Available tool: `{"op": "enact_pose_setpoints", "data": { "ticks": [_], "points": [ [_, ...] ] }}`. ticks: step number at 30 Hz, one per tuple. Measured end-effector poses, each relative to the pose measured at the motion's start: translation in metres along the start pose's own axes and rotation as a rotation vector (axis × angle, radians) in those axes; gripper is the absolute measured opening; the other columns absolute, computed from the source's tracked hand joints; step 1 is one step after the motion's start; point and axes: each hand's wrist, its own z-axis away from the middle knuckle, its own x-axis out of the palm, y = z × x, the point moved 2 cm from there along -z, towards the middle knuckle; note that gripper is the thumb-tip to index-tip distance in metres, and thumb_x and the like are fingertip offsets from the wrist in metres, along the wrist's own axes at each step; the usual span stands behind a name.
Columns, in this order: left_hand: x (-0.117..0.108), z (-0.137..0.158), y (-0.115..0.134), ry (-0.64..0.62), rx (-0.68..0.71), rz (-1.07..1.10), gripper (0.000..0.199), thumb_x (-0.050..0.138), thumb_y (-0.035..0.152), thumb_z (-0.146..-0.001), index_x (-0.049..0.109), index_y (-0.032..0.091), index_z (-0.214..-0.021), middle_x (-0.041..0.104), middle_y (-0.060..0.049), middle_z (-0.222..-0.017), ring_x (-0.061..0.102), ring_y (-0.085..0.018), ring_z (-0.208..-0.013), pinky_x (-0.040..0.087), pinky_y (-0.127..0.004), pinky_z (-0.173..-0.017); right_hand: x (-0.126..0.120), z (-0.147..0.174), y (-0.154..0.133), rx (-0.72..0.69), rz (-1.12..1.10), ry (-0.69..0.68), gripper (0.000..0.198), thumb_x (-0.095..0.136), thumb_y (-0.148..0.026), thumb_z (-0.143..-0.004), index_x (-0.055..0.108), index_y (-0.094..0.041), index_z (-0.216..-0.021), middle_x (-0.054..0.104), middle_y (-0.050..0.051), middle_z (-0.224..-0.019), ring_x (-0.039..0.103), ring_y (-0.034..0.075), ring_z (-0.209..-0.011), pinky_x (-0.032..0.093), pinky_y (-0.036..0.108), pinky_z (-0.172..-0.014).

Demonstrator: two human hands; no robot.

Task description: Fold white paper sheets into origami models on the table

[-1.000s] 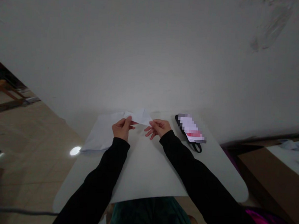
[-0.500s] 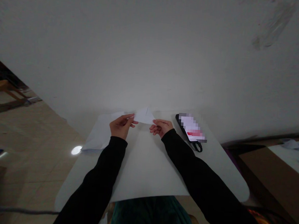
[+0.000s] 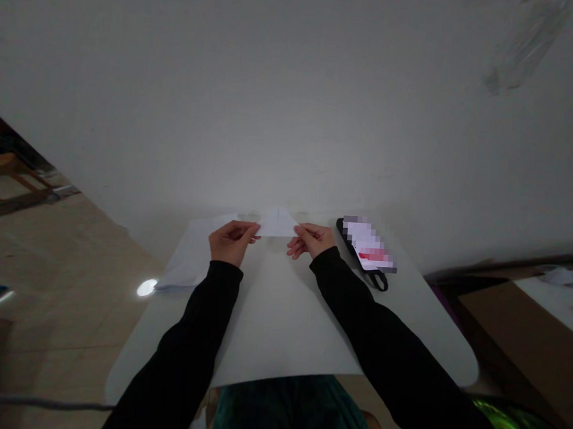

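A small folded piece of white paper (image 3: pixel 278 223), roughly triangular with its point upward, is stretched between my two hands above the table. My left hand (image 3: pixel 230 240) pinches its lower left corner between thumb and fingers. At the opposite corner, my right hand (image 3: pixel 314 239) grips the paper the same way, its lower fingers curled beneath. A crease line runs down the paper's middle. Close to my left hand, white paper sheets (image 3: pixel 187 250) lie on the table.
The white table (image 3: pixel 284 324) stands against a grey-white wall (image 3: pixel 293 98). To the right lies a phone (image 3: pixel 368 245) with a lit, blurred screen and a black strap. A brown cardboard piece (image 3: pixel 516 338) is beyond the table's right edge. Far left stands a wooden stool (image 3: pixel 7 171).
My left hand has lowered its corner slightly, and the paper now sits level rather than tilted. The right hand has risen a little. Both hands keep hold of the paper.
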Motion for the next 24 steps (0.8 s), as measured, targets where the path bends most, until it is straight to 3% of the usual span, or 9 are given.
{"op": "enact_pose_setpoints", "data": {
  "ticks": [4, 9, 18, 24],
  "points": [
    [0.003, -0.003, -0.013, -0.162, -0.057, 0.072, 0.03, 0.072, 0.031, -0.064, 0.069, 0.014, -0.089, 0.062, 0.002, -0.063, 0.06, -0.009, -0.051, 0.056, -0.025, -0.055, -0.004, 0.002, -0.004, -0.152, 0.224, 0.056, 0.036, 0.059, -0.048, -0.074, 0.063, -0.014, -0.084, 0.06, -0.001, -0.051, 0.06, 0.013, -0.041, 0.045, 0.02, -0.034],
    [0.004, -0.005, -0.021, -0.215, -0.058, 0.059, 0.018, 0.071, 0.03, -0.064, 0.068, 0.015, -0.072, 0.06, 0.002, -0.057, 0.055, -0.008, -0.047, 0.054, -0.023, -0.051, -0.008, 0.002, -0.006, -0.22, 0.393, 0.058, 0.033, 0.056, -0.046, -0.076, 0.065, -0.017, -0.087, 0.061, -0.002, -0.053, 0.059, 0.011, -0.041, 0.046, 0.02, -0.038],
    [0.007, -0.002, -0.012, -0.24, -0.065, 0.073, 0.022, 0.073, 0.03, -0.061, 0.071, 0.014, -0.077, 0.065, -0.002, -0.067, 0.062, -0.012, -0.055, 0.055, -0.026, -0.058, -0.006, 0.003, 0.001, -0.17, 0.171, 0.183, 0.035, 0.059, -0.046, -0.074, 0.062, -0.014, -0.089, 0.059, -0.003, -0.049, 0.059, 0.012, -0.039, 0.041, 0.021, -0.036],
    [0.005, 0.002, -0.006, -0.138, -0.131, 0.031, 0.023, 0.071, 0.032, -0.064, 0.072, 0.016, -0.081, 0.065, 0.0, -0.061, 0.056, -0.009, -0.048, 0.049, -0.022, -0.048, -0.008, 0.002, -0.001, -0.08, 0.028, 0.127, 0.032, 0.066, -0.042, -0.068, 0.061, -0.014, -0.084, 0.061, -0.002, -0.048, 0.059, 0.014, -0.039, 0.04, 0.022, -0.035]
  ]
}}
